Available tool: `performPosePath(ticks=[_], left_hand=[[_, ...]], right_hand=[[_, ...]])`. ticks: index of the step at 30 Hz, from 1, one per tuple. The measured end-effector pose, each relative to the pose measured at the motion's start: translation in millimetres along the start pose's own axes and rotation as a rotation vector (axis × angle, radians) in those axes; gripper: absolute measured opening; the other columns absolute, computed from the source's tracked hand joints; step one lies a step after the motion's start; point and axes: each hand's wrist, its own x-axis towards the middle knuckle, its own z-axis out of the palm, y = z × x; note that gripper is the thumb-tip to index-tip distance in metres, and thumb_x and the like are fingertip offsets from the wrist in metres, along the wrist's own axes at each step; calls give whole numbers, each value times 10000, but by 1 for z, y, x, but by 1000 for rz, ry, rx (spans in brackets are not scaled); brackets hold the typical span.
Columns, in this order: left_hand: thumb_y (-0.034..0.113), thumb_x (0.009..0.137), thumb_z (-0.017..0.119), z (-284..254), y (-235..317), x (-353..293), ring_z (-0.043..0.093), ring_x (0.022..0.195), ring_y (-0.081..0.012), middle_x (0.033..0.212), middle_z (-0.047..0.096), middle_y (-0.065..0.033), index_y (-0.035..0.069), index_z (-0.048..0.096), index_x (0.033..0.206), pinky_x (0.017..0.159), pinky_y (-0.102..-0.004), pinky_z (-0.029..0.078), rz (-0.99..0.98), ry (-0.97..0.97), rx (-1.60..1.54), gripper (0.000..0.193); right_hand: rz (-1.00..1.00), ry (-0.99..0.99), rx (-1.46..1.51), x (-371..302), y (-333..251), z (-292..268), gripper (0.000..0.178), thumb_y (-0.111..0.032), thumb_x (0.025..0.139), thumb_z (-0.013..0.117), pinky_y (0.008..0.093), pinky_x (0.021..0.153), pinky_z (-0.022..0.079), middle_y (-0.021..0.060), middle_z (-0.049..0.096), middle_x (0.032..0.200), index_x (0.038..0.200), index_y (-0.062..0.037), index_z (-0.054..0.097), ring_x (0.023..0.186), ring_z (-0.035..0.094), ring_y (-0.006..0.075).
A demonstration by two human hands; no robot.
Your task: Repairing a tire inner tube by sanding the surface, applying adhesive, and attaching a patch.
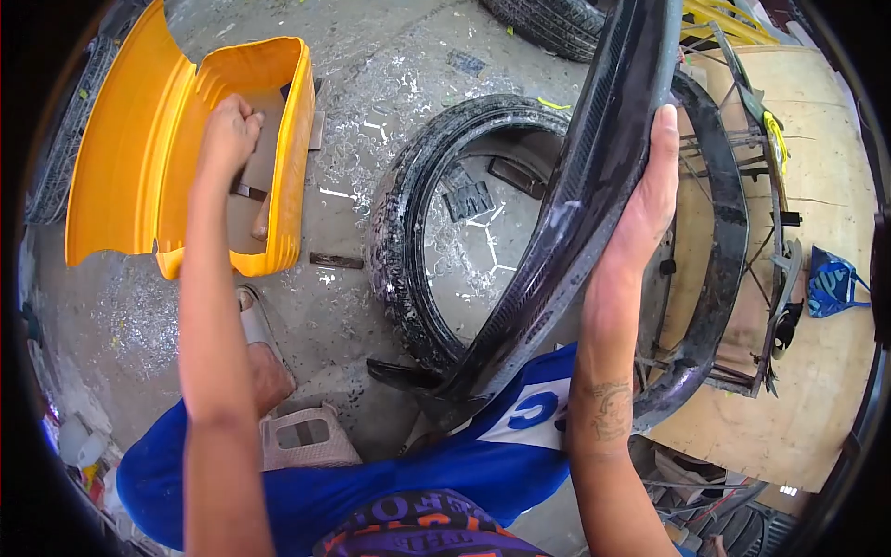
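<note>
Curved black panel: We saw a long, glossy strip with a woven pattern (594, 176), slanting up from the person's lap, just left of the right hand.
Right hand: We saw it (645, 200) clasped on the panel's outer edge, one digit lying along it, the others hidden behind.
Left hand: We found it (229, 137) well apart from the right, fingers curled at the mouth of a yellow container (295, 176); we could not tell whether they gripped anything.
Inside the container: Below the left hand we noticed a brown handle-like piece (261, 219).
Tyre: Between both hands, a worn black tyre (394, 232) lay on the speckled floor (357, 56), partly behind the panel.
Right of the right hand: We saw a dark curved frame (730, 218), then a pale wooden board (807, 390) bearing a blue pouch (832, 283).
</note>
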Motion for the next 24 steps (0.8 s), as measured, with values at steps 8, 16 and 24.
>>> performPosePath(ticks=[8,16,24], left_hand=[[137,852,796,116,-168,-10,719,1171,-410,1185,747,-297,-46,747,1183,949,-503,586,274,-244,589,381],[115,974,700,-52,110,-83,650,748,-190,813,664,-92,-4,644,1001,687,-347,529,149,-172,-353,134],[-35,916,756,26,286,-188,624,770,-171,984,616,-109,-22,655,1037,681,-312,507,280,-36,-1060,158]], right_hand=[[-33,-28,48,3,1,12,398,-397,1131,561,235,750,535,17,662,1052,1316,-50,621,887,632,73],[-45,55,-48,3,7,-3,452,-457,1104,575,314,661,611,93,754,1004,1265,-48,681,755,728,171],[-47,41,-17,9,12,-1,451,-478,1093,582,317,642,605,92,747,933,1187,-51,693,707,719,187]])
